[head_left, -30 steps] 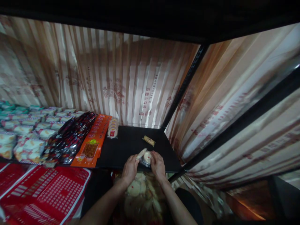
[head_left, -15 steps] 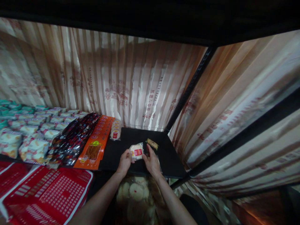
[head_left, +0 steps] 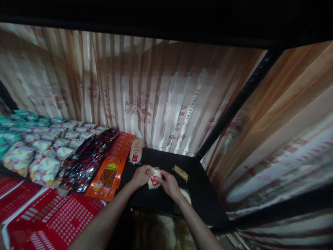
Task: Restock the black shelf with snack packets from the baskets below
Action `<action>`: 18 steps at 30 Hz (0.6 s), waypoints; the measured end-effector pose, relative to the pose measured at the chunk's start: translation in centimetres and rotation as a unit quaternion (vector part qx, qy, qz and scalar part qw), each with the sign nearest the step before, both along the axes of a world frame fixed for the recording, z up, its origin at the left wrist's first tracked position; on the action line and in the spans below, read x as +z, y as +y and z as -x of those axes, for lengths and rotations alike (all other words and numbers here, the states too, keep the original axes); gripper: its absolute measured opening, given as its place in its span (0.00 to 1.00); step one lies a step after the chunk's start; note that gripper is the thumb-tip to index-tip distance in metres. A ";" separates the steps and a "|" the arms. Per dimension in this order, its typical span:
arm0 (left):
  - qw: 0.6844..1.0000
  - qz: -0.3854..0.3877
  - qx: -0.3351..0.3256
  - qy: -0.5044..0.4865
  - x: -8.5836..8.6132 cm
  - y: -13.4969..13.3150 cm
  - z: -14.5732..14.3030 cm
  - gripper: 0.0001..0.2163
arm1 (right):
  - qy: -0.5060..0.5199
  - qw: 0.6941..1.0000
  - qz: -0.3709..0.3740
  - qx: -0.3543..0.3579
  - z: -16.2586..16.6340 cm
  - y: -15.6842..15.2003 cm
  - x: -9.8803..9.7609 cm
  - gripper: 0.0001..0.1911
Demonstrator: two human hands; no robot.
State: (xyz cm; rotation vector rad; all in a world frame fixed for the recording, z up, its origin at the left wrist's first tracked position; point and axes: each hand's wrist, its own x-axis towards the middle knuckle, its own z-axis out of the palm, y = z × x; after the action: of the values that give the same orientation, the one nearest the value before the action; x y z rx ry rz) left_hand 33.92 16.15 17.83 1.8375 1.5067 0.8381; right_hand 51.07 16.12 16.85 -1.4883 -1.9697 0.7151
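Both hands hold a small clear packet of white round cakes with a red label (head_left: 154, 180) just above the black shelf (head_left: 203, 198). My left hand (head_left: 140, 175) grips its left edge and my right hand (head_left: 168, 184) grips its right edge, fingers closed on it. A row of the same white packets (head_left: 135, 152) lies at the back left of the shelf. A small yellow-brown packet (head_left: 180, 172) lies to the right of my hands. Another pale packet (head_left: 185, 196) shows just behind my right wrist.
Left of the black shelf lie orange snack packs (head_left: 110, 170), dark red glossy packs (head_left: 87, 161) and several white and green bags (head_left: 39, 152). Red printed sheets (head_left: 47, 218) lie at the lower left. A striped curtain (head_left: 145, 97) hangs behind, and a black post (head_left: 234, 107) stands at the right.
My hands have carried the white packet forward and left from the shelf's front edge toward the row of like packets. The view has swung left and down.
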 end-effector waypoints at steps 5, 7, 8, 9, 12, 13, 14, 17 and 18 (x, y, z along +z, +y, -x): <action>0.989 0.011 0.143 0.024 -0.4 1.1 1.4 0.16 | 0.124 0.990 0.055 -0.033 3.1 2.3 -2.5 0.15; 0.978 -0.019 0.206 0.033 -1.1 1.1 1.8 0.19 | 0.147 0.986 0.064 -0.046 4.8 3.2 -3.5 0.17; 0.971 -0.042 0.233 0.036 -1.6 1.0 2.0 0.20 | 0.151 0.985 0.065 -0.053 5.6 3.6 -3.9 0.17; 0.964 -0.067 0.256 0.039 -2.2 0.8 2.1 0.21 | 0.153 0.984 0.064 -0.059 6.4 4.0 -4.3 0.18; 0.946 -0.143 0.288 0.048 -4.3 0.2 2.4 0.23 | 0.153 0.984 0.059 -0.073 8.5 4.9 -5.1 0.17; 0.943 -0.160 0.287 0.056 -4.9 0.0 2.4 0.22 | 0.153 0.983 0.057 -0.079 9.1 5.2 -5.3 0.17; 0.941 -0.174 0.283 0.067 -5.5 -0.2 2.5 0.22 | 0.152 0.983 0.055 -0.085 9.6 5.4 -5.3 0.17; 0.940 -0.201 0.261 0.094 -6.9 -0.4 2.4 0.23 | 0.138 0.984 0.042 -0.109 10.7 6.1 -5.0 0.16; 0.939 -0.207 0.256 0.099 -7.2 -0.3 2.4 0.23 | 0.129 0.984 0.036 -0.117 11.0 6.3 -4.9 0.16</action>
State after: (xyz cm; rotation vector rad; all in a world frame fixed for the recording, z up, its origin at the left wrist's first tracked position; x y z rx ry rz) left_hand 31.52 15.87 10.68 1.8802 2.1187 1.3302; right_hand 40.04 22.38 12.00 -1.5501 -1.5617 0.8366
